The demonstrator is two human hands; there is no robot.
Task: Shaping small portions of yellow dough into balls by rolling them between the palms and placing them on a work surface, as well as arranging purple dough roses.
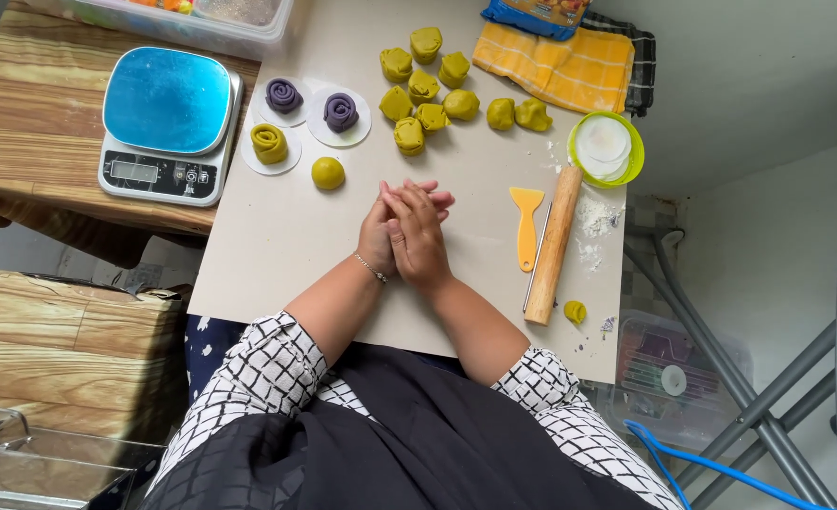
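My left hand point(377, 238) and my right hand point(420, 236) are pressed palm to palm above the middle of the beige table point(277, 255), the right one lying over the left. Whatever is between the palms is hidden. A thin bracelet circles my left wrist. Just beyond the hands lies a round yellow-green dough ball point(329, 173). Further back, a green dough spiral point(269, 144) and two purple dough spirals point(284, 95) point(341, 111) sit on white paper discs. Several folded yellow-green dough pieces point(423, 90) are grouped at the far middle.
To the right lie a wooden rolling pin point(553, 246), a yellow scraper point(526, 222), spilled flour point(596, 219), a small dough bit point(575, 311) and a green bowl of paper discs point(606, 146). A digital scale point(168, 123) stands on the left. A yellow cloth point(555, 66) lies at the back.
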